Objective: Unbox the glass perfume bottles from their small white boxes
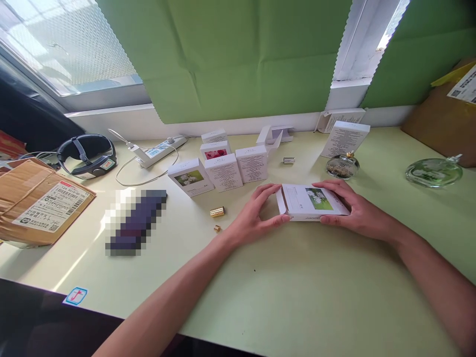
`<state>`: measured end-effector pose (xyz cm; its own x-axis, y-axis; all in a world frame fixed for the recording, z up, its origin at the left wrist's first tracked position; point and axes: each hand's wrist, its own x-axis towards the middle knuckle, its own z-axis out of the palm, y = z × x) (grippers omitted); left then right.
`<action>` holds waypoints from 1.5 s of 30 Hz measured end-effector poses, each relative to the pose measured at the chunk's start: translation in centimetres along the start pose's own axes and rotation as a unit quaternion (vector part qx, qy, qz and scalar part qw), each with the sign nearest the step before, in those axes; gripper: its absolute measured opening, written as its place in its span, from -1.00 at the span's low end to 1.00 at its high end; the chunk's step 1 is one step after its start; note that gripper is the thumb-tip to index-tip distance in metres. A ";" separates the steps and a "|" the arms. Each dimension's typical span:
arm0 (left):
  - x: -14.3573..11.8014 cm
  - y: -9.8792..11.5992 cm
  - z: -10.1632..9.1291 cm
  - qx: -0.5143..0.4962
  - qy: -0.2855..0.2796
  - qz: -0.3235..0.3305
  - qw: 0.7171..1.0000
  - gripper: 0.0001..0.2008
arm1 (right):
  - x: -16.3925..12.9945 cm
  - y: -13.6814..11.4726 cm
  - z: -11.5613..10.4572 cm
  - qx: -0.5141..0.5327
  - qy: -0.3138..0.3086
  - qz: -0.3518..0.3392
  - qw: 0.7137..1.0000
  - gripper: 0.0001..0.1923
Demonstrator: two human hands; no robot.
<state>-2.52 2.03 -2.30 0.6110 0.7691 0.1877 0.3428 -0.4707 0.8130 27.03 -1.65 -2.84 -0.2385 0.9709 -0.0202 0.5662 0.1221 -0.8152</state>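
Note:
A flat white carton [297, 201] with a picture of white flowers on green lies on the table in front of me. My left hand [256, 213] holds its left end, thumb at the near corner and fingers at the far one; an end flap shows between them. At the right end, my right hand [349, 206] grips the carton with the thumb on the near side and fingers over the far edge. Left of my left hand lie a gold cylindrical cap [217, 211] and a small gold piece [217, 228]. What the carton contains is hidden.
Several white boxes [223, 172] stand behind my left hand. An open carton [275, 136] and silver cap [289, 160] lie farther back. Two glass bottles, one dark [342, 166] and one green [433, 172], are at right. A power strip [161, 151], headset [87, 156] and parcel [44, 203] are at left.

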 end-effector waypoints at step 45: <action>0.0 -0.2 0.0 0.018 0.015 -0.072 0.997 -0.34 | -0.6 -1.8 -0.2 0.011 -0.043 0.025 0.999 -0.48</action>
<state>-2.59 2.12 -2.43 0.5321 0.8421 0.0881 0.4507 -0.3697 0.8125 26.34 -2.43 -1.22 -0.2772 0.9544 -0.1105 0.5620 0.0678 -0.8244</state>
